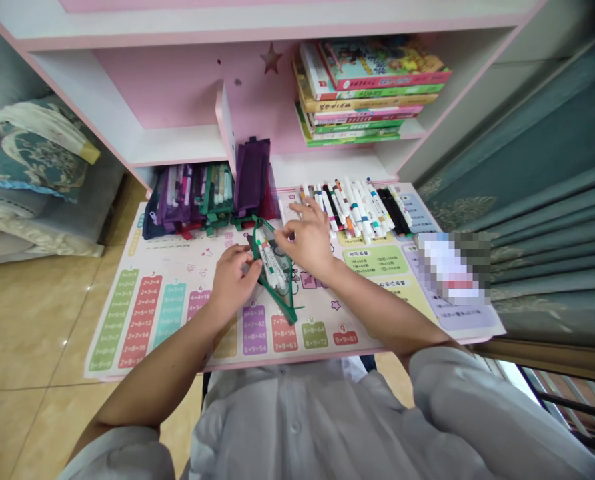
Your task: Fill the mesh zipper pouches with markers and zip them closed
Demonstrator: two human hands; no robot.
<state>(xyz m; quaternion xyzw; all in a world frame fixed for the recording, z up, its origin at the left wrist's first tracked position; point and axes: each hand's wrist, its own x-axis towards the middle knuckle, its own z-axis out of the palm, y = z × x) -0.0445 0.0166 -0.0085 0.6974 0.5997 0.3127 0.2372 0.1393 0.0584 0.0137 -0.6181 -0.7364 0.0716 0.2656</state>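
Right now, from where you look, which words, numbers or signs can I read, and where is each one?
"2×2=4" to "2×8=16": red column of the printed desk mat
"6×6=36", "6×7=42", "6×8=48", "6×9=54": its purple block
"7×8=56", "7×9=63": its red block
"8×8=64", "8×9=72": its green block
"9×9=81": its small red block
Book spines, marker labels: too small to read.
Pale patch at the mat's right: blurred.

Between the left hand (232, 280) and right hand (305, 237), a green-edged pouch (283, 297) shows white markers (271, 265) with green tips. Below them, the pale pink mat (177, 263) has green, red and purple panels.
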